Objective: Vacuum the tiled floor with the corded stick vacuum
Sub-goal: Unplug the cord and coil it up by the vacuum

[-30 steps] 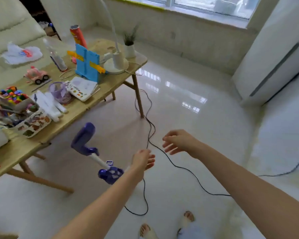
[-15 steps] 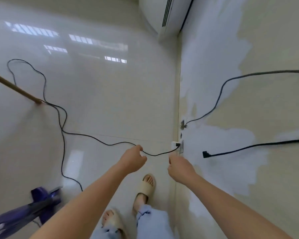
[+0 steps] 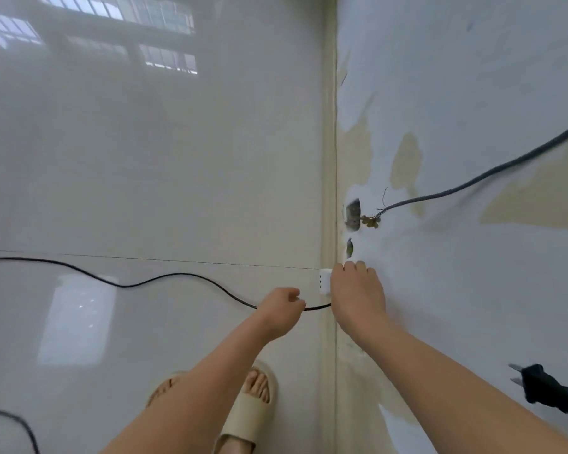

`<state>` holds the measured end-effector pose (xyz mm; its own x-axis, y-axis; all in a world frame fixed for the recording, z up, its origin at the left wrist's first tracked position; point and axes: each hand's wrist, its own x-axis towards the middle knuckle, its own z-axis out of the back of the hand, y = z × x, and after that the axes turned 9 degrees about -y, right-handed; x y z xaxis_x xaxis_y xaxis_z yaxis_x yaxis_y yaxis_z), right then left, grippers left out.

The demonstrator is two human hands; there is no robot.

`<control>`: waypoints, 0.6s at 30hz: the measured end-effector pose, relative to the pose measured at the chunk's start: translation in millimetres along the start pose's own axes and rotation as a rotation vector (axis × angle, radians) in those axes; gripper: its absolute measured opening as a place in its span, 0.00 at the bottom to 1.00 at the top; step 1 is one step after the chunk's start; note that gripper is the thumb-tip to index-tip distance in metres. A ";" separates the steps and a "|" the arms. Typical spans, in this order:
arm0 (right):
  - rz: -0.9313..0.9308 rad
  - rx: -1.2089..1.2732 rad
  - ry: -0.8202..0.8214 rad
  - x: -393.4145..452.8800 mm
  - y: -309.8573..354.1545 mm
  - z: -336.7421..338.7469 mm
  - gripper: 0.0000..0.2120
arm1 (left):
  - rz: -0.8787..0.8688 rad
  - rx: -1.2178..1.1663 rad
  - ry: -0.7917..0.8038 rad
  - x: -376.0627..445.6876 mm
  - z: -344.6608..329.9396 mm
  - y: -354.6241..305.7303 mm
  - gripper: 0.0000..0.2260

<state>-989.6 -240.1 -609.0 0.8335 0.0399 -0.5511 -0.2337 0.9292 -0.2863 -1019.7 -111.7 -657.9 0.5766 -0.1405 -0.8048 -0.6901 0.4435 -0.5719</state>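
- The glossy tiled floor [image 3: 145,158] meets the patchy wall [image 3: 456,93] at the white socket [image 3: 324,284], your landmark.
- The vacuum's black cord [image 3: 164,277] trails left from the socket; the vacuum itself is out of view.
- Your right hand [image 3: 358,294] covers the socket; its grip is hidden.
- Your left hand [image 3: 281,308], just left of the socket, pinches the cord.

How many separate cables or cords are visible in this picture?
3, perhaps 4. The black cord crosses the floor to the left hand. A grey cable hangs on the wall. A black plug lead shows at lower right. The loop at lower left may belong to the first cord.
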 end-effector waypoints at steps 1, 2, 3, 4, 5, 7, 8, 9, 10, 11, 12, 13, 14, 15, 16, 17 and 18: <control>-0.003 -0.011 0.016 6.6 -1.4 -3.0 0.16 | 0.021 -0.050 0.034 11.1 -8.2 0.6 0.09; -0.002 -0.022 0.033 17.1 -2.3 -10.2 0.16 | 0.058 -0.122 0.065 25.6 -15.7 1.2 0.06; -0.001 -0.034 0.053 26.9 -2.1 -18.5 0.16 | 0.104 -0.209 0.085 40.1 -23.6 4.1 0.06; 0.001 -0.040 0.079 34.5 -2.3 -23.5 0.17 | 0.152 -0.316 0.100 51.4 -29.9 7.2 0.05; 0.001 -0.036 0.108 40.6 -3.1 -27.6 0.17 | 0.202 -0.424 0.102 59.2 -34.4 10.0 0.08; -0.022 -0.005 0.154 50.2 -3.8 -37.3 0.18 | 0.293 -0.579 0.128 72.9 -45.8 14.1 0.20; -0.030 0.008 0.167 54.5 -4.4 -42.3 0.19 | 0.310 -0.623 0.140 78.4 -51.4 14.2 0.25; -0.038 0.029 0.168 57.9 -4.3 -45.1 0.18 | 0.312 -0.644 0.157 80.7 -54.2 11.0 0.28; -0.044 0.040 0.168 62.4 -4.9 -48.3 0.17 | 0.304 -0.641 0.178 85.9 -57.5 9.4 0.30; -0.049 0.056 0.161 65.3 -6.0 -50.0 0.16 | 0.299 -0.637 0.188 88.5 -59.2 6.8 0.32; -0.054 0.073 0.145 66.9 -7.1 -50.5 0.15 | 0.292 -0.633 0.185 91.0 -60.1 5.0 0.33; -0.056 0.086 0.124 68.8 -9.2 -52.6 0.14 | 0.297 -0.631 0.178 92.8 -61.1 3.0 0.34; -0.055 0.097 0.104 69.7 -10.6 -55.6 0.13 | 0.310 -0.633 0.172 95.3 -63.2 3.4 0.34; -0.053 0.105 0.088 69.4 -11.8 -55.1 0.12 | 0.315 -0.632 0.164 96.2 -62.5 2.5 0.35; -0.048 0.108 0.092 68.4 -12.8 -56.3 0.12 | 0.323 -0.628 0.162 96.5 -63.1 2.7 0.35; -0.041 0.113 0.090 67.6 -13.4 -55.7 0.12 | 0.322 -0.621 0.161 96.5 -63.0 1.8 0.35; -0.036 0.127 0.092 66.7 -14.3 -55.9 0.12 | 0.319 -0.615 0.162 96.2 -63.5 1.6 0.35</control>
<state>-958.7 -271.3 -685.5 0.7896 -0.0222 -0.6132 -0.1350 0.9686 -0.2089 -993.1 -180.7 -746.4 0.2657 -0.2382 -0.9342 -0.9638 -0.0884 -0.2516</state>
